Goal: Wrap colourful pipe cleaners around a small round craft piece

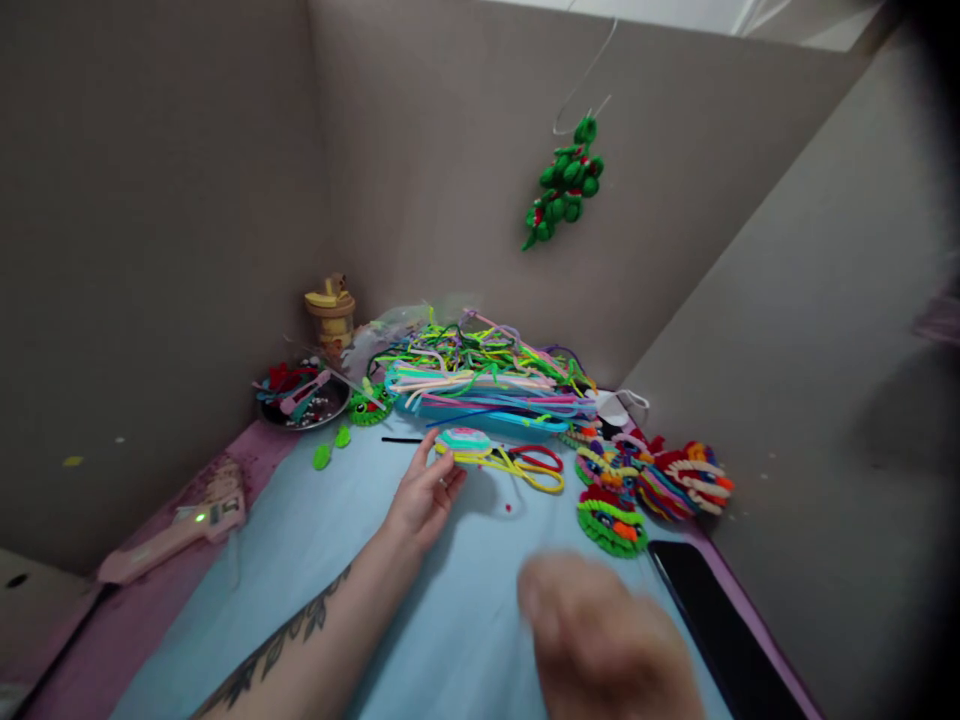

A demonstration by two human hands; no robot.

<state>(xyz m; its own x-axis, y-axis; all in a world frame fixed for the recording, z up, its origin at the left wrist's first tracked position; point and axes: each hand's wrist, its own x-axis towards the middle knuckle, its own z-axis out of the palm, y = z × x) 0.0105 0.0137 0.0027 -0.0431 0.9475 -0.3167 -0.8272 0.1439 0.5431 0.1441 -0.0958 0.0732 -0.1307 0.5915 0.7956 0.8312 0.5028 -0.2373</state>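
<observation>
Striped piece, pink, white and turquoise, sits just above centre frame, in the left hand. I read those fingers as closed lightly on its left edge. The right hand, lower right, is blurred; I can't tell how far its fingers are open or whether they hold anything.

Progress, my judgement: the piece's rounded body looks formed. I make out no eyes or beak on it, while the green-rimmed bird face, right of centre, has both. Facial parts may be what is left, but the underside is hidden from me.

Just right of the piece: a yellow loop and a red loop, crossing, perhaps scissor handles. They crowd that side. Behind, a blue tray and heaped fuzzy stems close off the back.

Farther out: metal dish of small parts and green face, left of centre; pink glue gun, green light lit, lower left; black phone, lower right; green cluster hanging, upper right.
</observation>
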